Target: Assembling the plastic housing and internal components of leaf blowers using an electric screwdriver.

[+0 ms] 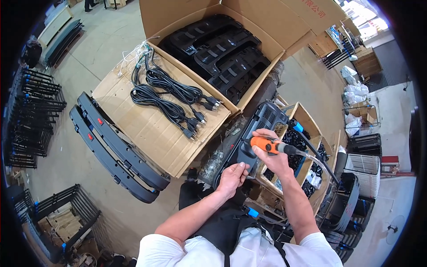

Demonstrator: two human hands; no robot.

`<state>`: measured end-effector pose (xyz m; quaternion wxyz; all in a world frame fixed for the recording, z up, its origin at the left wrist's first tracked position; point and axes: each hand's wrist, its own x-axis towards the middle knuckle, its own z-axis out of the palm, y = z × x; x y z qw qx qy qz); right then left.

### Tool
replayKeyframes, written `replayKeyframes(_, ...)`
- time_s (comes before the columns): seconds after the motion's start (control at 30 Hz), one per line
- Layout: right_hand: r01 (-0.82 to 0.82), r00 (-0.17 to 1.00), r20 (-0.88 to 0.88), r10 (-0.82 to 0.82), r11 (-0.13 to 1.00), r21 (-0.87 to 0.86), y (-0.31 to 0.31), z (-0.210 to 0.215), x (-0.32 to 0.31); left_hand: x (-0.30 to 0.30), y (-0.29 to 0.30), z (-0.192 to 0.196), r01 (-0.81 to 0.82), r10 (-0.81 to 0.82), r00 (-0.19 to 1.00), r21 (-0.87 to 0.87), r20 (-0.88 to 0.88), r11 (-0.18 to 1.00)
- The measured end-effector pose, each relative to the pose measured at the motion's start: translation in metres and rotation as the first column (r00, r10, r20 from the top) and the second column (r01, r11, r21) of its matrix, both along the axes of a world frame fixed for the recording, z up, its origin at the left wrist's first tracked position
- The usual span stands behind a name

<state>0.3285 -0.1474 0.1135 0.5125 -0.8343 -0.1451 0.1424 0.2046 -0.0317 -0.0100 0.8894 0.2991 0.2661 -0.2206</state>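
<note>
My right hand (275,161) is wrapped round an orange and black power screwdriver (266,144). The tool's nose points left over a long black plastic housing (268,115) with vent slots, and a cable or hose runs off its other end. Whether the bit touches the housing cannot be made out. My left hand (230,180) is closed by the near part of the housing, thumb and forefinger pressed together. Anything between those fingers is too small to tell.
An open carton (284,55) of black plastic covers stands ahead. Black power cords (155,91) lie on cardboard (115,86) at its left. Two curved dark housings (120,155) lean beside it. Wooden bins (307,113) of small black parts stand right. Stacked black frames (38,107) line the far left.
</note>
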Motion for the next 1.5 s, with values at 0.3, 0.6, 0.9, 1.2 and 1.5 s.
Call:
replayKeyframes(0.3, 0.103, 0.993, -0.079, -0.084, 0.954, 0.282, -0.067, 0.035, -0.112, -0.035, -0.008, 0.017, -0.169, 0.125, 0.981, -0.339, -0.148, 0.926)
replayKeyframes(0.6, 0.08, 0.997, -0.032, -0.074, 0.929, 0.362, -0.128, 0.018, -0.195, -0.09, -0.048, 0.028, -0.133, 0.073, 0.982, -0.358, -0.176, 0.924)
replayKeyframes(0.9, 0.019, 0.999, -0.034, -0.007, 0.929, 0.37, -0.166, 0.004, -0.259, -0.166, -0.076, 0.036, -0.101, 0.04, 0.98, -0.313, -0.197, 0.944)
replayKeyframes(1.2, 0.097, 0.995, 0.0, -0.103, 0.932, 0.348, -0.152, 0.002, -0.279, -0.191, -0.072, 0.062, 0.008, -0.04, 0.978, -0.152, -0.206, 0.988)
replayKeyframes(1.5, 0.173, 0.983, 0.013, -0.184, 0.947, 0.272, -0.128, 0.001, -0.281, -0.16, 0.0, 0.04, 0.168, -0.208, 0.977, 0.432, 0.048, 0.886)
